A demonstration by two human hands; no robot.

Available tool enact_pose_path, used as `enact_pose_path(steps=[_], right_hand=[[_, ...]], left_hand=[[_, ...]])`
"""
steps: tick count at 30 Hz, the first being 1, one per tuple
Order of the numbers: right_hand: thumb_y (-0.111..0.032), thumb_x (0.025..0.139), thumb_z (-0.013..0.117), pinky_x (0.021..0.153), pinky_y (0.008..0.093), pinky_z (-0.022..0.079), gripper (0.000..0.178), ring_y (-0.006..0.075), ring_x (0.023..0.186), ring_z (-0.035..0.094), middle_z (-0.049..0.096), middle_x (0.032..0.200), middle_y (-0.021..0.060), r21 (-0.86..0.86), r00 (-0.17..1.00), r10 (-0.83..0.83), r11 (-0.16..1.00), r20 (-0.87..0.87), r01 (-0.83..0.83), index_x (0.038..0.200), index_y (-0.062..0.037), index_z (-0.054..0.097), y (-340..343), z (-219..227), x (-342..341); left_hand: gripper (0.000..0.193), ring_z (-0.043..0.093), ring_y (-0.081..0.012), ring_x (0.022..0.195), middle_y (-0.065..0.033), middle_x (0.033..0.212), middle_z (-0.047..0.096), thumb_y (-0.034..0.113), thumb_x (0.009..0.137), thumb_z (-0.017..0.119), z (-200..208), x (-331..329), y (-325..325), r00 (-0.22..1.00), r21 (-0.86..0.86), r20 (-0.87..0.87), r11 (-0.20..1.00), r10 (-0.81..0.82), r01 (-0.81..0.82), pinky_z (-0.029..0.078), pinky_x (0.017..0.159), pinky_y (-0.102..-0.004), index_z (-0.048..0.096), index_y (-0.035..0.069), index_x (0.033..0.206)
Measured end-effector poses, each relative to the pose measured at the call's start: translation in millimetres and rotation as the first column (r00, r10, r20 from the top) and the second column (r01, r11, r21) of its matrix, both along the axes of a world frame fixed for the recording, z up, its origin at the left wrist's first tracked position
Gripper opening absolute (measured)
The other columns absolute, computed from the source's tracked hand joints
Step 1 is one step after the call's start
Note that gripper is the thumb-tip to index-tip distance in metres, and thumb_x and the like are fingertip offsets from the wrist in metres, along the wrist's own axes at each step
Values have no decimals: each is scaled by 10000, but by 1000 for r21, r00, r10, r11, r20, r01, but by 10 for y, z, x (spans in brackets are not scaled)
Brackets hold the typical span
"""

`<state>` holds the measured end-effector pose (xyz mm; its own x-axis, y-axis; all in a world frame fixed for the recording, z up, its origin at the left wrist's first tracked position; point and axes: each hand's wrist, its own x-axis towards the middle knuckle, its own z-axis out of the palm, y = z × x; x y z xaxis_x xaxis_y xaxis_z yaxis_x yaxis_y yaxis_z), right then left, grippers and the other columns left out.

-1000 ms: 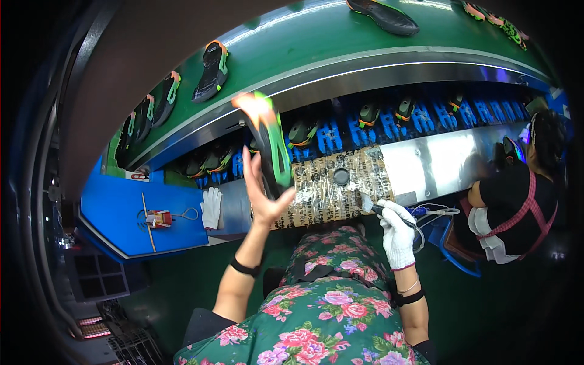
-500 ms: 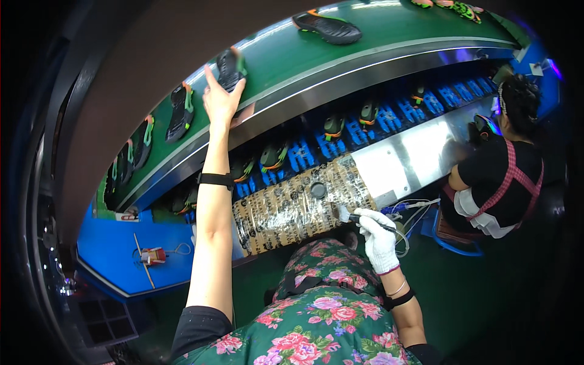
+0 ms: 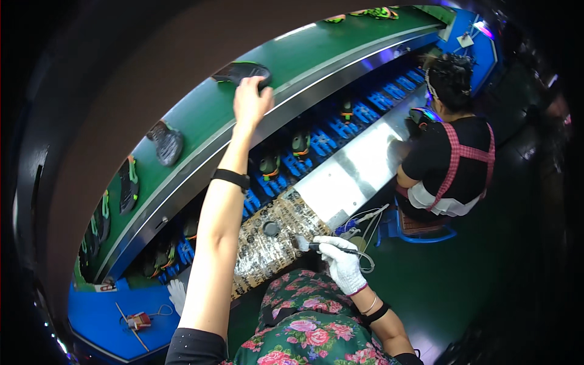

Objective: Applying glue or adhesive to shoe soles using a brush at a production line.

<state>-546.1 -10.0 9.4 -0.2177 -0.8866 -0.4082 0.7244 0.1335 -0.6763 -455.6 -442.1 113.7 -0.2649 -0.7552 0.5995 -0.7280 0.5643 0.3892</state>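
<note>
Green belt (image 3: 207, 115), eleven o'clock: left hand (image 3: 250, 101) has moved to another sole (image 3: 232, 73), fingers (image 3: 247, 84) touching, grip unclear. Right hand (image 3: 342, 267) clamps a brush (image 3: 315, 246).

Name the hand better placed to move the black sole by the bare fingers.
Left hand, probably: bare, it is at the black sole on the green belt. The right hand, gloved, holds a brush farther away.

We see rows of dark print on the brown cover (image 3: 267, 254) over the surface (image 3: 347, 177), but we can't read any words.
</note>
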Motion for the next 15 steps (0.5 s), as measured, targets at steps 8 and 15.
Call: enact_pose_path(steps=[8,15], right_hand=[[19,904,699,681,231,503,210,106,773,649,768,1016,96,9,1000,-20,1000,-11,20,1107,21,755,104,-217,-156],[1,905,699,654,223,489,218,99,729,626,764,973,78,-13,999,41,999,-27,-42,1115,16,756,-57,-199,-235]], left_hand=[[238,680,-233,1032,-70,1222,591,220,980,693,177,885,630,583,300,-812,882,37,362,646,676,-392,592,110,1165],[267,572,-138,1048,-125,1235,628,-11,953,695,273,2168,1408,801,-166,-597,984,-49,-64,457,893,-278,449,92,964]])
